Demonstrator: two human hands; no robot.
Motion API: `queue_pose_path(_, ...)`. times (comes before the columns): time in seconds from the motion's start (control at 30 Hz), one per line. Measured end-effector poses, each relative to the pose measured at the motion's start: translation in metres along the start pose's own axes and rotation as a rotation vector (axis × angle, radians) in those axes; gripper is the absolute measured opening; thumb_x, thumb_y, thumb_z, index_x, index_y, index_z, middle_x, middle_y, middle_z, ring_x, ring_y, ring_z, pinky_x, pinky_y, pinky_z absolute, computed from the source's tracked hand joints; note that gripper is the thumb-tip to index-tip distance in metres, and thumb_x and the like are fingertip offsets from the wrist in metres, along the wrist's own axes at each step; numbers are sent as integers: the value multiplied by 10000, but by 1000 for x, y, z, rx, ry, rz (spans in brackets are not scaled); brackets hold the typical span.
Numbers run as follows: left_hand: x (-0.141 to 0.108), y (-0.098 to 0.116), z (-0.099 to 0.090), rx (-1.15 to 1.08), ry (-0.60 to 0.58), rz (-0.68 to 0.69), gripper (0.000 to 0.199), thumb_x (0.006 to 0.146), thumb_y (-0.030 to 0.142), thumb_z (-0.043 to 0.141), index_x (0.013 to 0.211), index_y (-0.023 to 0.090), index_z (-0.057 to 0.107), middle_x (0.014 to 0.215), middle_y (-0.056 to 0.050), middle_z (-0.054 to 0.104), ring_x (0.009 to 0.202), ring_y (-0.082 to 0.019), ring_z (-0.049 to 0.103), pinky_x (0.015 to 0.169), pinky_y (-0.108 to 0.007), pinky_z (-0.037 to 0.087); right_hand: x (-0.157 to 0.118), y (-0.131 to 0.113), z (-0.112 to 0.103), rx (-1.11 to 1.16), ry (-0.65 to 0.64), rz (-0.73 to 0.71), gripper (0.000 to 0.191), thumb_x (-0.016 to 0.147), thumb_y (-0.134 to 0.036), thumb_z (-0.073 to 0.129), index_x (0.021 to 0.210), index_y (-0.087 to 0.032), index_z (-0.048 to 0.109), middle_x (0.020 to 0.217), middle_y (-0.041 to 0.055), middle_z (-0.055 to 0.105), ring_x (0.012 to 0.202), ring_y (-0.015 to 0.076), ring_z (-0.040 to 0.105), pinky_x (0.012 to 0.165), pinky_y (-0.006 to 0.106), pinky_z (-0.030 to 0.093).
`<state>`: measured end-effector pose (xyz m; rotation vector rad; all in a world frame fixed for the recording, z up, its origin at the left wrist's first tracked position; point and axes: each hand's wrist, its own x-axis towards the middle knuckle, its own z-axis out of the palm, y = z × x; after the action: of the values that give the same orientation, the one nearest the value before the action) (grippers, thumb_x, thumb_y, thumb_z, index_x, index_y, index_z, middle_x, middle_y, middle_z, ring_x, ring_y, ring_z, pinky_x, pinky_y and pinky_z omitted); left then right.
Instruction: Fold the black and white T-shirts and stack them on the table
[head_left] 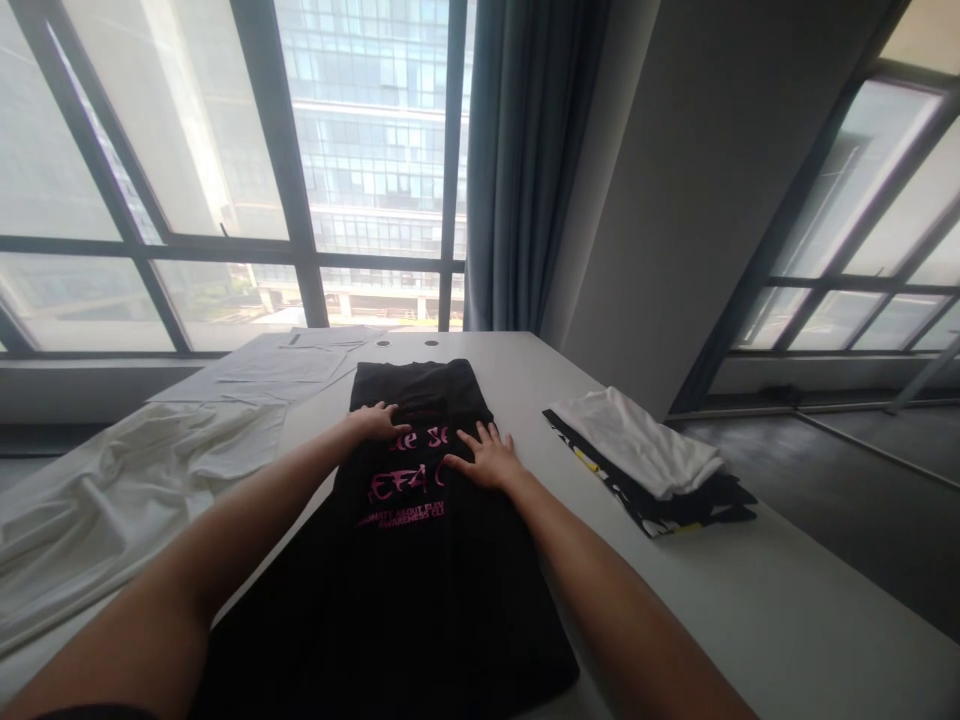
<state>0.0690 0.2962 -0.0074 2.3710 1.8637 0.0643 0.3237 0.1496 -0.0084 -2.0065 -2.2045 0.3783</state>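
A black T-shirt (420, 590) with pink lettering lies lengthwise on the white table before me, its right side folded over part of the print. The far end of the shirt is bunched or doubled over. My left hand (379, 422) rests on the shirt's left edge, fingers stretched out flat, above the print. On the folded right side lies my right hand (489, 456), palm down with fingers spread. Both hands touch the cloth without gripping it.
Folded garments, a white one (645, 440) over a black patterned one (637, 510), are stacked on the white table (810, 620) at right. Crumpled white cloth (150, 500) covers the left side. Papers (300, 355) lie at the back, before windows and a curtain (525, 170).
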Motion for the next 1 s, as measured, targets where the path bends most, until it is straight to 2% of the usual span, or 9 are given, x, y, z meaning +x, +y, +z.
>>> queue_pose_path(0.1, -13, -6, 6, 1, -91, -7, 891, 805, 817, 378, 1559, 360, 248, 1647, -54, 132, 1465, -489, 123, 1097, -678, 234, 2, 1, 1, -7, 0, 0, 948, 798, -881, 299, 1562, -322, 252, 1654, 108, 86, 1509, 355, 11, 1161, 597, -5)
queue_pose_path(0.17, -15, -5, 7, -5, -84, -6, 854, 837, 805, 301, 1565, 370, 208, 1651, -27, 81, 1475, -482, 62, 1088, -725, 188, 5, 3, 2, -15, -5, -5, 952, 795, -884, 298, 1563, -324, 250, 1655, 103, 87, 1509, 354, 12, 1167, 582, -4)
queue_pose_path(0.37, 2, 5, 1, -5, -74, -22, 780, 899, 727, 208, 1576, 341, 175, 1651, -10, 39, 1495, -428, 21, 1102, -744, 101, 25, 11, 2, -32, -6, -8, 953, 790, -891, 273, 1563, -335, 244, 1658, 86, 84, 1512, 340, 15, 1181, 540, -2)
queue_pose_path(0.5, 10, 7, 2, -10, -36, -36, 775, 903, 717, 230, 1572, 326, 210, 1650, -29, 87, 1497, -418, 48, 1104, -740, 116, 42, 16, 0, -32, 5, -6, 937, 796, -882, 297, 1559, -341, 254, 1656, 86, 97, 1512, 340, 25, 1179, 543, 5)
queue_pose_path(0.6, 5, 9, 2, -15, 35, -31, 730, 929, 669, 253, 1558, 299, 275, 1643, -54, 154, 1498, -392, 119, 1125, -697, 146, 48, 18, -1, -24, 24, -18, 908, 812, -863, 319, 1552, -337, 282, 1653, 84, 120, 1511, 339, 46, 1180, 544, 21)
queue_pose_path(0.7, -11, 13, -1, 3, 163, -3, 683, 957, 607, 256, 1519, 235, 369, 1622, -92, 243, 1478, -346, 237, 1147, -620, 203, 48, 20, 2, 12, 79, -43, 854, 843, -810, 379, 1530, -304, 351, 1638, 107, 181, 1504, 344, 99, 1179, 557, 55)
queue_pose_path(0.77, -27, 13, -5, 10, 196, 12, 691, 946, 611, 301, 1490, 200, 413, 1602, -115, 299, 1451, -329, 307, 1140, -566, 268, 45, 24, 4, 93, 193, -89, 794, 865, -729, 462, 1502, -259, 406, 1604, 127, 274, 1482, 328, 203, 1182, 537, 123)
queue_pose_path(0.9, -72, -4, -9, -17, 99, -5, 723, 903, 662, 365, 1449, 199, 469, 1577, -129, 354, 1399, -321, 404, 1094, -475, 374, 34, 44, 6, 426, 506, -121, 587, 905, -551, 505, 1365, -190, 554, 1377, 130, 560, 1289, 242, 508, 1100, 389, 370)
queue_pose_path(1.0, -114, -23, -7, -38, 37, 0, 759, 881, 680, 386, 1448, 182, 470, 1558, -134, 387, 1386, -315, 428, 1092, -439, 383, 22, 57, 4, 544, 473, -108, 436, 856, -507, 588, 1157, -207, 681, 1222, 96, 654, 1154, 230, 602, 1025, 361, 448)
